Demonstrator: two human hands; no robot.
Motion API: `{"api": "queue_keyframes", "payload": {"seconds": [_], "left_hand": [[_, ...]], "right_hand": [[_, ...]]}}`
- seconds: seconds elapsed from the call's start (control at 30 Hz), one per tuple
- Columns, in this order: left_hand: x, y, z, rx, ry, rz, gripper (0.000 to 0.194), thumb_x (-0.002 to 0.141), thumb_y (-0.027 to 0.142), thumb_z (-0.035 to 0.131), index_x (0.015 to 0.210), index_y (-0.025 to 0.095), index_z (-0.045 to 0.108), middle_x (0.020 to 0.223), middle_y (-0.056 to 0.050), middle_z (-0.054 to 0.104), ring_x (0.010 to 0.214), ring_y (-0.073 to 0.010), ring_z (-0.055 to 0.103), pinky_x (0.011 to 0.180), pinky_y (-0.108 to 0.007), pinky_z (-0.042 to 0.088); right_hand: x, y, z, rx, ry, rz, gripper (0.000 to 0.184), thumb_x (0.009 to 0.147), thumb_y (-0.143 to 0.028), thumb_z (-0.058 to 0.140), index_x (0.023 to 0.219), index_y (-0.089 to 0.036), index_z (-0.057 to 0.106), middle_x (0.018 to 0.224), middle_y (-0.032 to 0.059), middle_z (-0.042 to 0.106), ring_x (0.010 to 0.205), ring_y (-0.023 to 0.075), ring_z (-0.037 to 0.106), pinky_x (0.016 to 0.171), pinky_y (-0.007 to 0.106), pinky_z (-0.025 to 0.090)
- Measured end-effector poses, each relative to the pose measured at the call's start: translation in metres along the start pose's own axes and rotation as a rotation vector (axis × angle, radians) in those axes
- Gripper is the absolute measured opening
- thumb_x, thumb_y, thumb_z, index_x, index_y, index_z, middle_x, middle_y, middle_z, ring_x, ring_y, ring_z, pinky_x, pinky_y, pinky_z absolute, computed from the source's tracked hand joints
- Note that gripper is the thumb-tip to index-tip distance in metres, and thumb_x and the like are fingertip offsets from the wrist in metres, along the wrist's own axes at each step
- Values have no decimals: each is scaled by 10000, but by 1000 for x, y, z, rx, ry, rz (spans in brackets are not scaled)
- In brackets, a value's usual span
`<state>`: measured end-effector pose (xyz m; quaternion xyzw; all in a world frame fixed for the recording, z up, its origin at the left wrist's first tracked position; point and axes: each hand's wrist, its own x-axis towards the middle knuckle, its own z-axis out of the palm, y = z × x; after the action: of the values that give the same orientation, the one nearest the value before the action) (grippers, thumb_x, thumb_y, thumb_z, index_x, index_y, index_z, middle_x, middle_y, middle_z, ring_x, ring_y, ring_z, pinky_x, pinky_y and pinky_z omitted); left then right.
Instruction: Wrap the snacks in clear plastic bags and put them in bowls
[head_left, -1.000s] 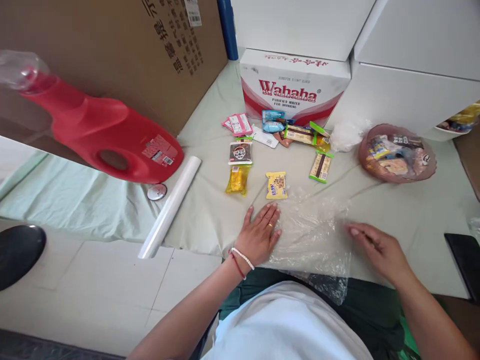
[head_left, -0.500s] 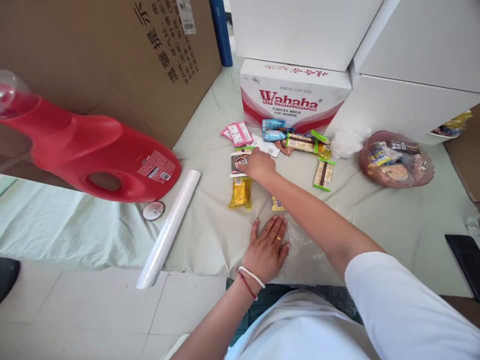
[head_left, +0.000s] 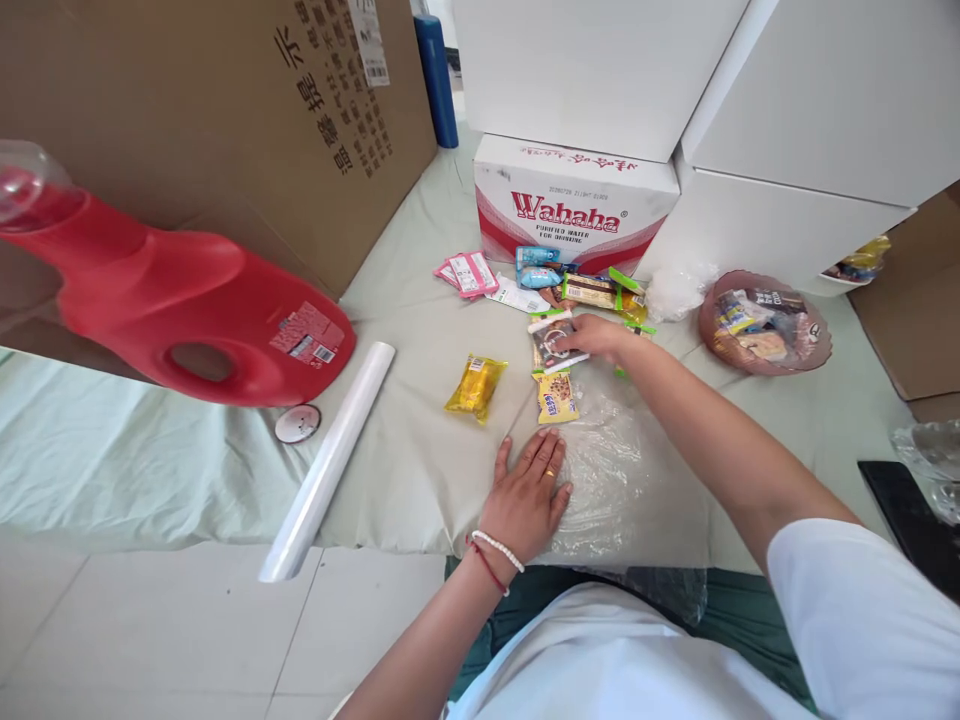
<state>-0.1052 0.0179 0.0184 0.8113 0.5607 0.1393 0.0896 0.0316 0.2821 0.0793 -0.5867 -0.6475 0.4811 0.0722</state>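
My right hand (head_left: 600, 340) is closed on a dark snack packet (head_left: 559, 343) with white edges, and a green-edged packet shows partly beneath it. Just below lies a yellow cookie packet (head_left: 556, 397). My left hand (head_left: 525, 495) rests flat on the table edge, fingers spread, with nothing in it. A clear plastic sheet (head_left: 630, 490) spreads to its right. Above it sits a shiny yellow snack packet (head_left: 476, 388). Farther back are pink packets (head_left: 466, 273), blue packets (head_left: 538, 270) and a green-ended snack bar (head_left: 592, 291). Another green-edged packet is mostly hidden behind my right wrist.
A Wahaha carton (head_left: 574, 205) stands at the back under white boxes. To the right is a pink glass bowl (head_left: 765, 365) of snacks beside crumpled clear plastic (head_left: 679, 290). On the left are a red bottle (head_left: 202, 310), a white roll (head_left: 330, 460) and a round disc (head_left: 297, 424).
My right hand has moved right, carrying the dark packet from above the shiny yellow packet to above the cookie packet. My left hand stays flat. The view has shifted slightly.
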Motion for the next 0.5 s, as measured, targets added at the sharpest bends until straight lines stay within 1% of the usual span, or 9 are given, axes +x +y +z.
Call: {"api": "queue_keyframes", "payload": {"seconds": [0.03, 0.07, 0.13, 0.2, 0.27, 0.33, 0.4, 0.43, 0.5], "left_hand": [[0, 0, 0, -3, 2, -3, 583, 1063, 472, 371, 1587, 218, 398, 1646, -70, 430, 1545, -210, 362, 1311, -531, 143], [0, 0, 0, -6, 4, -5, 584, 1062, 471, 375, 1588, 219, 396, 1642, -71, 437, 1543, -212, 366, 1311, -531, 146], [1, -1, 0, -9, 6, -4, 587, 1059, 469, 387, 1589, 218, 396, 1635, -75, 449, 1538, -220, 376, 1310, -532, 151], [1, 0, 0, -13, 5, 0, 589, 1057, 467, 396, 1589, 215, 398, 1631, -79, 454, 1533, -224, 383, 1310, -532, 147], [1, 0, -1, -16, 3, 1, 588, 1057, 463, 399, 1590, 214, 397, 1628, -81, 458, 1531, -225, 387, 1312, -533, 140], [1, 0, -1, -17, 3, -2, 586, 1058, 460, 397, 1591, 215, 396, 1627, -82, 460, 1531, -224, 388, 1313, -533, 134], [1, 0, -1, -16, 2, -4, 582, 1060, 456, 392, 1589, 216, 398, 1628, -83, 457, 1532, -222, 387, 1313, -534, 132], [1, 0, -1, -13, 1, -2, 579, 1060, 451, 391, 1589, 215, 398, 1629, -84, 455, 1533, -223, 387, 1313, -536, 134], [1, 0, -1, -6, -5, 4, 577, 1058, 436, 393, 1591, 214, 395, 1629, -88, 455, 1532, -227, 389, 1310, -544, 145]], "right_hand": [[-4, 7, -13, -124, 18, 17, 376, 748, -379, 856, 1027, -162, 732, 1027, 81, 783, 916, 239, 722, 806, 297, 564], [-7, 12, -25, -258, 70, 30, 430, 767, -452, 844, 1064, -162, 731, 1060, 98, 777, 960, 260, 716, 829, 309, 558], [-7, 20, -44, -497, 232, 33, 475, 863, -532, 740, 1155, -159, 717, 1132, 136, 756, 1052, 302, 696, 891, 349, 542], [0, 23, -58, -667, 371, -12, 403, 978, -451, 576, 1225, -156, 696, 1195, 166, 726, 1124, 330, 669, 948, 395, 519], [13, 24, -66, -789, 429, -134, 407, 983, -291, 512, 1346, -155, 637, 1315, 181, 667, 1223, 344, 615, 1017, 426, 484], [29, 23, -69, -881, 388, -251, 613, 907, -189, 572, 1513, -136, 488, 1485, 195, 546, 1360, 352, 507, 1106, 437, 422], [43, 21, -68, -941, 293, -287, 831, 837, -159, 646, 1604, -100, 331, 1578, 215, 437, 1426, 354, 427, 1160, 436, 371], [48, 20, -67, -955, 256, -271, 884, 817, -161, 670, 1615, -86, 296, 1580, 227, 424, 1416, 357, 433, 1160, 437, 371], [53, 17, -64, -970, 253, -193, 880, 801, -179, 697, 1592, -72, 327, 1525, 245, 461, 1334, 366, 500, 1115, 446, 412]]}}
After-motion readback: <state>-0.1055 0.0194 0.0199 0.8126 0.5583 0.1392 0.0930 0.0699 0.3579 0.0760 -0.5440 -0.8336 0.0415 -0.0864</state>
